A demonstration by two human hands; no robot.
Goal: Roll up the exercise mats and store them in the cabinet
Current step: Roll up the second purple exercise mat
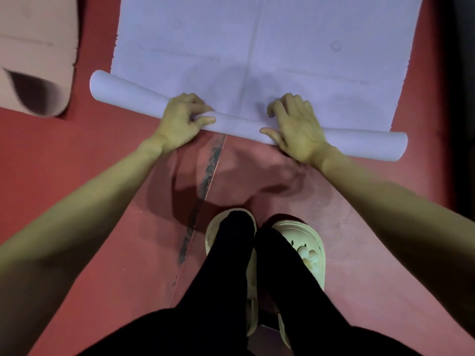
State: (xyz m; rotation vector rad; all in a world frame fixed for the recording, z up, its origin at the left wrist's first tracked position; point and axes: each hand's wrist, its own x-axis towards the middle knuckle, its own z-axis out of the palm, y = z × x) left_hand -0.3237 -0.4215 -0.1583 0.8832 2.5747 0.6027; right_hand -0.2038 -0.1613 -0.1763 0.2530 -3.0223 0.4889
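Note:
A lavender exercise mat (270, 42) lies flat on the red floor, stretching away from me. Its near end is wound into a thin roll (239, 123) that runs slanted from upper left to lower right. My left hand (181, 122) grips the roll left of its middle, fingers over the top and thumb at the front. My right hand (295, 127) lies over the roll right of the middle, fingers curved across it and thumb at its near side. Both ends of the roll stick out past the mat's side edges.
A second, pinkish mat (33, 47) lies at the far left, its near corner curled up. A dark scuffed seam (208, 181) runs along the red floor toward me. My feet in pale clogs (303, 250) stand just behind the roll. A dark strip borders the right edge.

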